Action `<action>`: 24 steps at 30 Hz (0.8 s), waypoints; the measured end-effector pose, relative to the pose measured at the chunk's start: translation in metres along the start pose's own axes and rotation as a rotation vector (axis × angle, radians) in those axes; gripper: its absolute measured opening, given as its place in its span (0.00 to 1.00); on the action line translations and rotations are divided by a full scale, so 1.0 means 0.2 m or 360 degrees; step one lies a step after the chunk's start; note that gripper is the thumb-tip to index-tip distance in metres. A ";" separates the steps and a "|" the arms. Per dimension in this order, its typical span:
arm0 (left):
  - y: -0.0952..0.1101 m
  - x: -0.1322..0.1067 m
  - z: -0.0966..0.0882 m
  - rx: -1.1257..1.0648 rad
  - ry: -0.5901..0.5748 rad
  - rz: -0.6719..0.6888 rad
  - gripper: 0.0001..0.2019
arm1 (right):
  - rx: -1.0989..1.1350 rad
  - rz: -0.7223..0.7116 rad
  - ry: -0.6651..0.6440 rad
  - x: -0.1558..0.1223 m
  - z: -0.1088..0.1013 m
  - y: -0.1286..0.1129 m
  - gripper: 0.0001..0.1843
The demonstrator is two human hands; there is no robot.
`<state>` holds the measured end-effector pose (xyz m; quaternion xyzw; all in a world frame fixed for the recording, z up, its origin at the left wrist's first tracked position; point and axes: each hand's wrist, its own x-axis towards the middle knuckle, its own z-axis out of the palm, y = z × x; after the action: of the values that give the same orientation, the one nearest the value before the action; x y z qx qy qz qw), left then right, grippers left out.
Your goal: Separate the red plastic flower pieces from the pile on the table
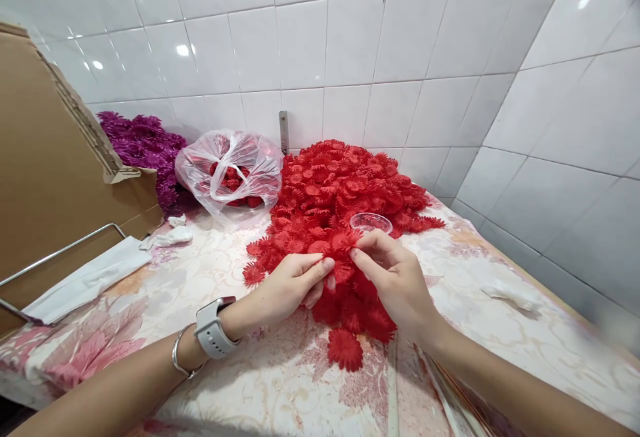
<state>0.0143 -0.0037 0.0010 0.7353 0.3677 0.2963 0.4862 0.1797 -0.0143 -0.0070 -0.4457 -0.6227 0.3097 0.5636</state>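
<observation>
Pinching frilly red fabric petals (340, 250), both hands (395, 277).

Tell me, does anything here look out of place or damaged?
One red fabric flower lies alone near the table's front edge, apart from the red flower pile. The cardboard box at left has a torn flap edge. Both the left hand and the right hand pinch flowers normally.

At frame centre my left hand (290, 287) and right hand (395, 277) meet over the flower pile (340, 190); a plastic bag (230, 170) lies left of it, a cardboard box (45, 177) far left.
</observation>
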 end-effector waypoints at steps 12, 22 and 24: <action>0.00 0.01 -0.01 0.0021 0.0132 -0.0038 0.21 | -0.0095 -0.0012 -0.0185 0.03 -0.04 -0.01 0.10; -0.02 0.01 -0.02 -0.0043 0.0094 -0.0110 0.26 | -0.0112 -0.0173 -0.0607 0.00 -0.02 -0.01 0.07; -0.03 0.01 -0.03 -0.0036 0.0107 -0.0119 0.26 | -0.0001 -0.0054 -0.0662 -0.01 -0.02 -0.01 0.07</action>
<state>0.0098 0.0017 -0.0020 0.7051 0.4076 0.3067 0.4925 0.1828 -0.0168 -0.0044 -0.3618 -0.7331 0.3854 0.4279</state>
